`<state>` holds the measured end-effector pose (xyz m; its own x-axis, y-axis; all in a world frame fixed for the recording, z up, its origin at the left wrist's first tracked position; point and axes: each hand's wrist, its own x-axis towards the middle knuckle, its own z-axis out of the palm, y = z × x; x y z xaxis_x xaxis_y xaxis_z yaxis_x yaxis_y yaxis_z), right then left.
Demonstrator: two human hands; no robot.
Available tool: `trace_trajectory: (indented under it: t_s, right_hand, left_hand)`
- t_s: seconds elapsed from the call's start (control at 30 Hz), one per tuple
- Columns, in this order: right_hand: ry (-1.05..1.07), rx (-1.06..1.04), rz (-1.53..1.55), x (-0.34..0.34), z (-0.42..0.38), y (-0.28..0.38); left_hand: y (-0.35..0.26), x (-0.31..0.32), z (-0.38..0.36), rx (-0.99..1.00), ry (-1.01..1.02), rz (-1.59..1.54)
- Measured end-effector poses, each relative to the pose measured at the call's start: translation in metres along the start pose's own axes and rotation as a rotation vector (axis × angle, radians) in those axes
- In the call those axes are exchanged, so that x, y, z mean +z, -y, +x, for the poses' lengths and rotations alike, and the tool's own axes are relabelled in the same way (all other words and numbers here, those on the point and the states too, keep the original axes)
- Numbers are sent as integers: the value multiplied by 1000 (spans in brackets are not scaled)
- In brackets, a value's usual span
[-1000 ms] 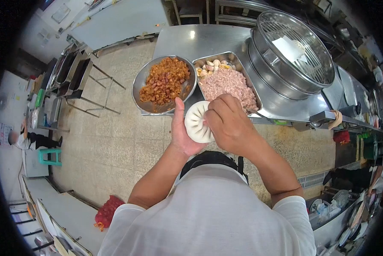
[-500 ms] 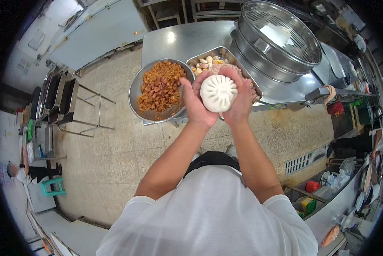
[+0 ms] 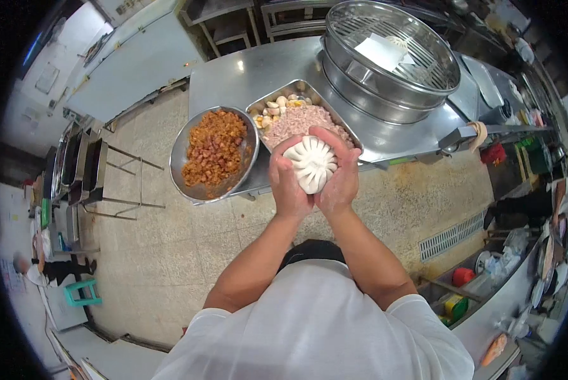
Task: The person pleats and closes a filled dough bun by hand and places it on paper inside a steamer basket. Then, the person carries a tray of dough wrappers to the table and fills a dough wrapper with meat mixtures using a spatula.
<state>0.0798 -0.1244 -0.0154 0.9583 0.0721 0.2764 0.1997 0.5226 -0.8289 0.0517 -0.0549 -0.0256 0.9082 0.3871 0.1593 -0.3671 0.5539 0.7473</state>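
A white pleated bun [image 3: 312, 166] sits cupped between my two hands, its gathered folds facing up. My left hand [image 3: 287, 185] wraps its left side, and my right hand [image 3: 343, 177] curves round the right side with the fingers over the far edge. Just beyond the hands lies a rectangular metal tray [image 3: 348, 114] holding pale minced meat [image 3: 303, 121] and cut egg pieces [image 3: 272, 111]. To the left of my hands stands a round metal bowl [image 3: 179, 158] with reddish-brown chunky filling [image 3: 213, 147].
A stacked metal steamer [image 3: 385, 95] stands on the steel table [image 3: 217, 79] at the back right, with white paper [image 3: 380, 50] on its slatted rack. A metal rack [image 3: 135, 183] and a teal stool [image 3: 81, 293] are at the left. Other people show at both edges.
Both hands have closed in around the bun, which has turned and sits lower in view. The tray, bowl and steamer have shifted left in view as the camera moved.
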Motion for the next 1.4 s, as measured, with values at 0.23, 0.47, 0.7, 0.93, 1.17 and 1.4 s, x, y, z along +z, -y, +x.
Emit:
trace_trajectory:
  t_s: [0.23, 0.47, 0.7, 0.93, 1.17, 1.4]
  right_hand:
    - [72, 130, 329, -73, 46, 41]
    - [421, 41, -150, -162, 53, 84]
    - [674, -73, -844, -222, 112, 155]
    - [294, 548, 347, -285, 162, 157]
    - [333, 596, 467, -319, 200, 152]
    - [175, 490, 448, -346, 245, 152]
  left_hand:
    - [46, 88, 1, -52, -277, -373]
    - [108, 133, -4, -42, -464, -397]
    - [114, 188, 17, -241, -162, -36]
    - [106, 221, 57, -385, 96, 92]
    - [135, 218, 183, -420, 724, 782]
    - [213, 151, 413, -253, 713, 1607]
